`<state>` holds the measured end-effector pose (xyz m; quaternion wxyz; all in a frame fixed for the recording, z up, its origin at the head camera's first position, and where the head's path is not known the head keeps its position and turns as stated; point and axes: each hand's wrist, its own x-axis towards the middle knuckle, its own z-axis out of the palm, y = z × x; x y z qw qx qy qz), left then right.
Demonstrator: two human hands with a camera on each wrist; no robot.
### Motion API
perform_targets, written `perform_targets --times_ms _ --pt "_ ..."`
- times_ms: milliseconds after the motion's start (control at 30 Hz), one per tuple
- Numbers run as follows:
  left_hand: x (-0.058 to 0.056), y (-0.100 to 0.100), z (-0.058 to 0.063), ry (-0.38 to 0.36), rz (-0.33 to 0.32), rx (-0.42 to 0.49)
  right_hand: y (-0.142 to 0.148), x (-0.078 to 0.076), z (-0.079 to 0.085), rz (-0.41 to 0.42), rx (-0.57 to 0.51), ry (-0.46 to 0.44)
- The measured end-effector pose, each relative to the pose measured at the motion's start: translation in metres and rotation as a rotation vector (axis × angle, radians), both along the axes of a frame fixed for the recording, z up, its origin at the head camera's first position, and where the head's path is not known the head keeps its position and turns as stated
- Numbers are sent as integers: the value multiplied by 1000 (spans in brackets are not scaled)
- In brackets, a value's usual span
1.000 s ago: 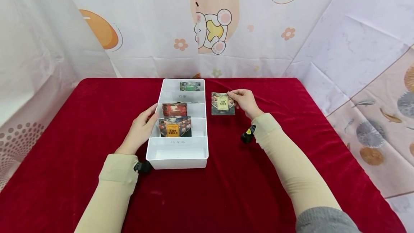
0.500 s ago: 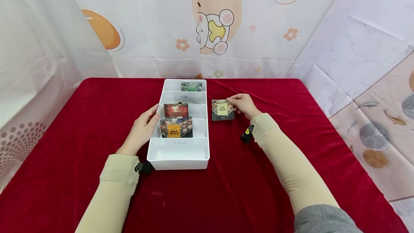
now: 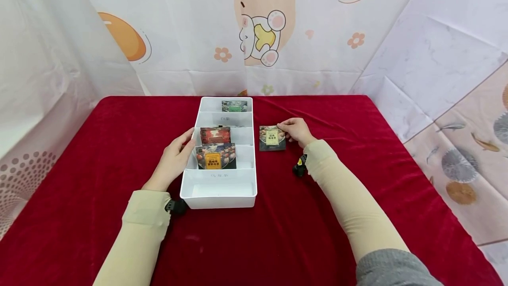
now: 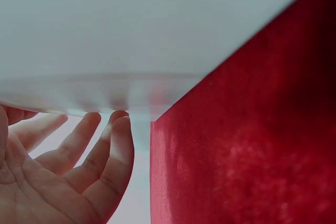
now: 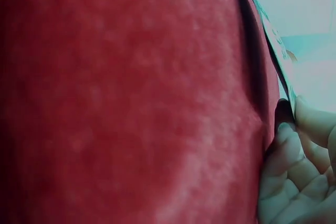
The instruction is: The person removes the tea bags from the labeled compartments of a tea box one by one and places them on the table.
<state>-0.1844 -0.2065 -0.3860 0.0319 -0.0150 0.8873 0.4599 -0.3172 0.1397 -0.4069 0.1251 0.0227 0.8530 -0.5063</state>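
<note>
While left hand [image 3: 170,158] rests, fingers loosely extended, against left side of white tray [image 3: 221,202], centre of frame, presumably steadying it, right hand [image 3: 297,131] pinches dark sachet [image 3: 272,138] by upper right corner, just right of tray; grip probably leaves print readable.

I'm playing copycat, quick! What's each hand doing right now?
Left hand: open, touching the side of the white rectangular plastic tray.
Right hand: closed, pinching the flat square dark yellow-labelled packet.

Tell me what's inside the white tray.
The tray holds a green-labelled packet at its far end, a red packet, then an orange-labelled packet. Anything behind them is covered.
</note>
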Motion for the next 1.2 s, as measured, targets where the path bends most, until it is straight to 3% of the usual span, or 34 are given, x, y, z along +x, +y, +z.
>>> perform_targets --times_ms 233,667,967,1200 --pt "0 0 0 12 -2 1 -3 -1 -4 -11 85 18" --pt "1 0 0 23 -10 -6 -2 -1 -4 -5 129 20" --pt "1 0 1 15 -8 -11 1 -1 -1 -13 41 11" --pt "0 -1 0 31 -5 -31 1 2 11 -23 -70 31"
